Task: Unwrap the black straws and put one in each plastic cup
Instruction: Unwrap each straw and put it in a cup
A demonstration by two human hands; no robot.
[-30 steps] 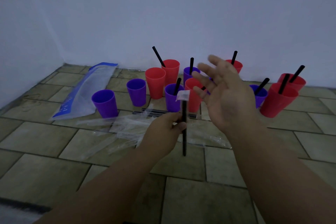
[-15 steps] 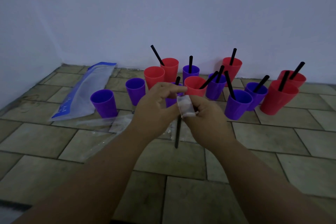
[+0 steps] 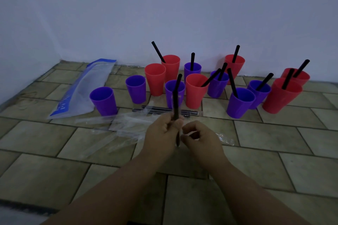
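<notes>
Head view of a person seated at a tiled floor (image 3: 274, 170) where it meets a plain white wall (image 3: 164, 5), in dim light. The left hand (image 3: 161, 133) grips a black straw (image 3: 176, 97) near its lower third, fingers (image 3: 170, 124) curled round the shaft. The straw's long axis runs almost vertically in the view: the upper end points up and away toward the wall with a slight lean to the right, and the lower end shows just below the hand. The upper part of the straw crosses in front of a purple cup, so the two overlap in the view. The right hand (image 3: 201, 138) lies just beside the left, touching or nearly touching it, its thumb and fingers closed in a pinch on what looks like a pale scrap of wrapper (image 3: 190, 134) next to the straw's lower end. Beyond the hands, purple cups (image 3: 103, 101) and red cups (image 3: 155, 80) stand upright in a loose row along the wall. Black straws (image 3: 232, 82) lean in the cups of the middle and right. A few wrapped straws (image 3: 164, 110) lie flat in front of the cups, long axes running left to right, and clear wrappers (image 3: 126, 124) are strewn beside them. A blue-and-clear bag (image 3: 82, 87) lies at far left.
</notes>
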